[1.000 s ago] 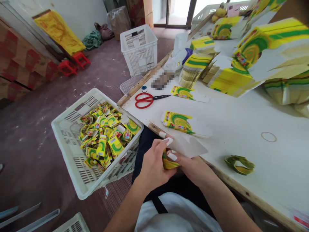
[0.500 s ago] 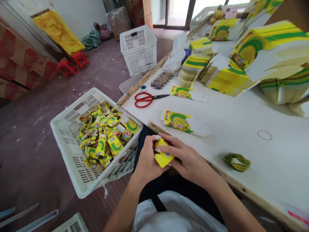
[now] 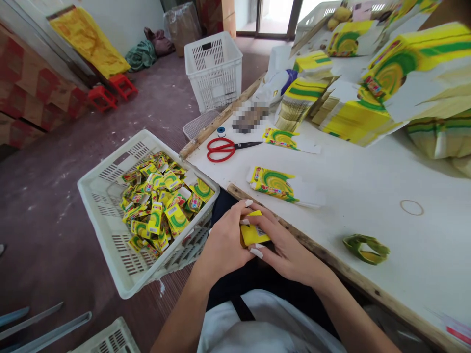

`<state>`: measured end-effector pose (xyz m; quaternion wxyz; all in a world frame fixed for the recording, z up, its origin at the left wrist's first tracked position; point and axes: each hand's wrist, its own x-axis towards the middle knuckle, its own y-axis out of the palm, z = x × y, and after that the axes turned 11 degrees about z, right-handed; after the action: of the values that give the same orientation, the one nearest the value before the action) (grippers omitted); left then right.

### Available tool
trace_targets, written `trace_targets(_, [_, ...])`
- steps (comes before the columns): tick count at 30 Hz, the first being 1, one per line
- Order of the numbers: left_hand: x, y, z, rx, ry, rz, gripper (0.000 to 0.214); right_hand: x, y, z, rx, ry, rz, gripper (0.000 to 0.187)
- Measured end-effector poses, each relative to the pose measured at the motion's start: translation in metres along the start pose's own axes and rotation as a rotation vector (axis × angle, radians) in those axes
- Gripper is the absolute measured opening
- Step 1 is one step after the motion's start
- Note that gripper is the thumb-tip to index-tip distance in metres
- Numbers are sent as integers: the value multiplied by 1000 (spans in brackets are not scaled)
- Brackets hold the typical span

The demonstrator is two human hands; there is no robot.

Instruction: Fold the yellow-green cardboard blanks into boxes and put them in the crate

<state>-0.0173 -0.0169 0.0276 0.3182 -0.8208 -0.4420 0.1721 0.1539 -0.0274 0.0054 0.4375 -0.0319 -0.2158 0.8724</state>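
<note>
The left grip (image 3: 226,238) and right grip (image 3: 289,242) pinch 1 yellow box (image 3: 253,235) between them, apparently part-folded. Left of them, a crate (image 3: 112,223) holds many formed boxes (image 3: 155,218); beyond, flat cartons (image 3: 273,183) lie unformed on the surface (image 3: 353,196).

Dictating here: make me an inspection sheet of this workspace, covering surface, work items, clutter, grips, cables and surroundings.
Surface: white table with wooden edging.
Work items: small yellow box between both grips; flat yellow cartons on the table, carton stacks farther back; low crate beside the table holding many small boxes.
Clutter: red-handled scissors, spool, thin loop, curled green band; one pixelated item, unidentifiable.
Grips: left grip and right grip both hold the yellow box.
Cables: nothing seen.
Surroundings: tall white crate, red stools, cardboard boxes at the far left.
</note>
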Motion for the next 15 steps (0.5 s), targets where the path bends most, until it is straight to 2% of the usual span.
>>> trace_targets(4, [-2, 1, 2, -75, -19, 5, 80, 0, -7, -1, 7, -5, 12, 15])
trace_targets(8, [-3, 2, 2, -146, -63, 26, 83, -1, -24, 1, 36, -16, 143, 8])
trace_targets(11, [-2, 2, 2, -110, -51, 25, 82, -2, -24, 1, 36, 2, 167, 19])
trace_targets(15, [0, 3, 2, 11, -35, -14, 77, 1, -1, 3, 55, 60, 31, 42])
